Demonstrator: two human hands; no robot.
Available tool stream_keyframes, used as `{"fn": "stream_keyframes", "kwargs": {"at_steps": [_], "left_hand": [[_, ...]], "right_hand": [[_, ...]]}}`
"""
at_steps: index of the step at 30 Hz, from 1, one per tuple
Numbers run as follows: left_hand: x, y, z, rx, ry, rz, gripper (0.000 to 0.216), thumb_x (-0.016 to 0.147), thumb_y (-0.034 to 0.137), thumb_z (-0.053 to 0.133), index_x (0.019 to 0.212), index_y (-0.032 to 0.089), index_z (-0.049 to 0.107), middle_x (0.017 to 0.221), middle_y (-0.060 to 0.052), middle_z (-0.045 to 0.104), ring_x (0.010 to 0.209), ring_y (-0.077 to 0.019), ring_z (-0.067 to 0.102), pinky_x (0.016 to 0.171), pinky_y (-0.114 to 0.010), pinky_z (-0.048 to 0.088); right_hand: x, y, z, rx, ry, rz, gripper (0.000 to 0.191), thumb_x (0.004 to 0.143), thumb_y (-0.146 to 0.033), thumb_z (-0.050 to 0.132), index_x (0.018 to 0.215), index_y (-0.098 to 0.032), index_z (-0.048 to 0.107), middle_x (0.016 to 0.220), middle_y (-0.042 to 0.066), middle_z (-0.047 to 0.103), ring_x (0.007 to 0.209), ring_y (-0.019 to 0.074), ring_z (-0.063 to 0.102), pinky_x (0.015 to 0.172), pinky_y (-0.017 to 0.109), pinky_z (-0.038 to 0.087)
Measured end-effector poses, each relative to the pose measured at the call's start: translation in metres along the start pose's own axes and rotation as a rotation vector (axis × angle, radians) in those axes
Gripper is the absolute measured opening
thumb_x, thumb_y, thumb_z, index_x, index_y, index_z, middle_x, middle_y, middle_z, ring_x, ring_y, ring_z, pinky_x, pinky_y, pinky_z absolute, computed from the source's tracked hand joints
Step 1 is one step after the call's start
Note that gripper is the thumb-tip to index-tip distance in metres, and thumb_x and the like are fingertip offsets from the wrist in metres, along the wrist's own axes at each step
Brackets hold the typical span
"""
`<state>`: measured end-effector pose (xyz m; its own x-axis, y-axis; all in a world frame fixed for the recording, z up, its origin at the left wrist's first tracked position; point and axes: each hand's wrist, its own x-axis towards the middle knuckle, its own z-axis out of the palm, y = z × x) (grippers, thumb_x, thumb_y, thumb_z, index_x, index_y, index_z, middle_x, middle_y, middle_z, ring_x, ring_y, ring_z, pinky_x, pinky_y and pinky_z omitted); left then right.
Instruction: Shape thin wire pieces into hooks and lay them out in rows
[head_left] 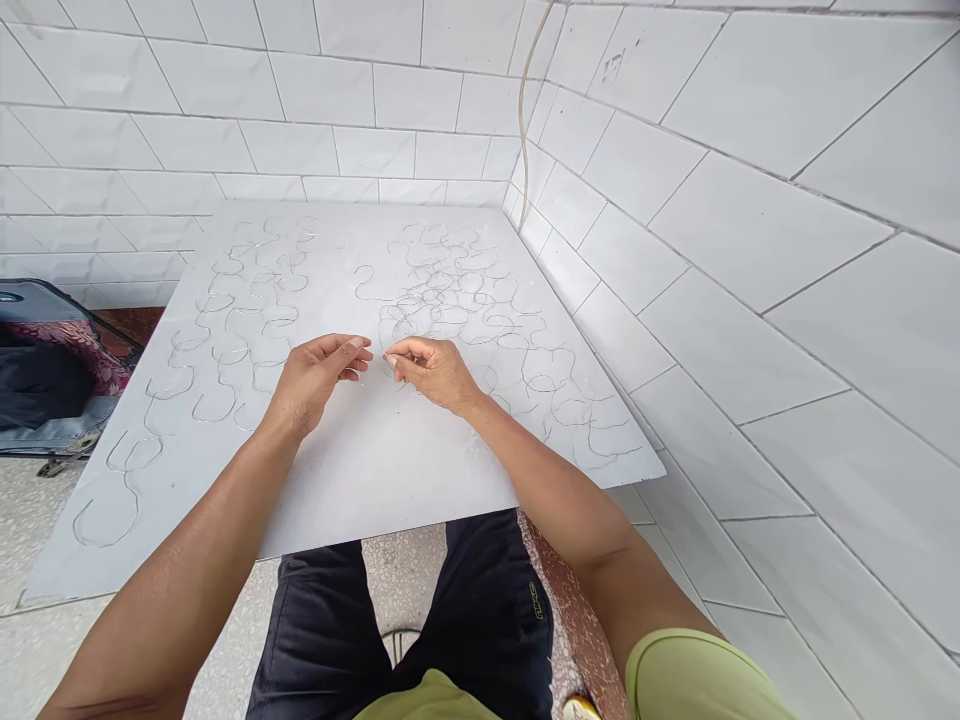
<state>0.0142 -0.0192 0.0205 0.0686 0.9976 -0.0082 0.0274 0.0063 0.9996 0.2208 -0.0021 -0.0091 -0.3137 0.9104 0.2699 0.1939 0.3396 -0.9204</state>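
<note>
Over the middle of the white board [360, 470] my two hands are close together, a small gap between their fingertips. My left hand [319, 378] is closed, thumb against fingers, on a thin bent wire [363, 382] whose end shows just below the fingertips. My right hand [435, 372] pinches with thumb and forefinger at what looks like the same wire; most of it is hidden or too fine to follow. Just beyond the hands lies a single curved wire [364, 283] on the board.
Several bent wires lie spaced out along the board's left side, such as a hooked wire [105, 543]. On the right is a tangled heap of wires [435, 290]. Tiled walls [720, 200] stand behind and to the right. A folding chair [52, 350] is at the left.
</note>
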Motion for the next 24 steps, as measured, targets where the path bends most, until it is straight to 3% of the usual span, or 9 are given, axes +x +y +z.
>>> {"fn": "stream_keyframes", "kwargs": {"at_steps": [4,11,19,24], "left_hand": [[0.001,0.000,-0.003,-0.013,0.023,-0.006,0.040,0.087,0.053,0.077,0.100,0.016,0.082,0.104,-0.013,0.077,0.090,-0.0203,0.068,0.084,-0.034,0.053],[0.002,-0.006,-0.001,-0.010,-0.015,-0.057,0.045,0.085,0.059,0.077,0.095,0.016,0.082,0.100,-0.014,0.076,0.085,-0.0203,0.066,0.078,-0.035,0.051],[0.005,-0.010,-0.003,-0.023,0.019,-0.043,0.036,0.082,0.052,0.082,0.090,0.017,0.081,0.098,-0.011,0.075,0.082,-0.0177,0.065,0.074,-0.033,0.050],[0.004,-0.007,-0.004,-0.081,-0.021,-0.057,0.031,0.083,0.046,0.082,0.085,0.015,0.080,0.104,-0.013,0.076,0.080,-0.0160,0.064,0.074,-0.032,0.050]], "right_hand": [[-0.001,0.001,0.001,-0.013,-0.011,0.005,0.023,0.096,-0.041,0.063,0.089,-0.021,0.073,0.076,0.001,0.068,0.065,0.0131,0.057,0.054,0.025,0.041],[-0.004,0.006,0.006,-0.195,-0.049,-0.157,0.022,0.100,-0.034,0.057,0.087,-0.021,0.070,0.074,0.000,0.066,0.065,0.0128,0.055,0.060,0.027,0.043],[-0.007,0.006,0.008,-0.408,-0.118,-0.352,0.019,0.102,-0.022,0.053,0.088,-0.021,0.066,0.074,0.000,0.063,0.069,0.0138,0.054,0.068,0.029,0.042],[-0.009,0.005,0.010,-0.457,-0.152,-0.430,0.023,0.105,-0.020,0.050,0.087,-0.020,0.065,0.073,0.000,0.061,0.070,0.0144,0.053,0.068,0.029,0.041]]}}
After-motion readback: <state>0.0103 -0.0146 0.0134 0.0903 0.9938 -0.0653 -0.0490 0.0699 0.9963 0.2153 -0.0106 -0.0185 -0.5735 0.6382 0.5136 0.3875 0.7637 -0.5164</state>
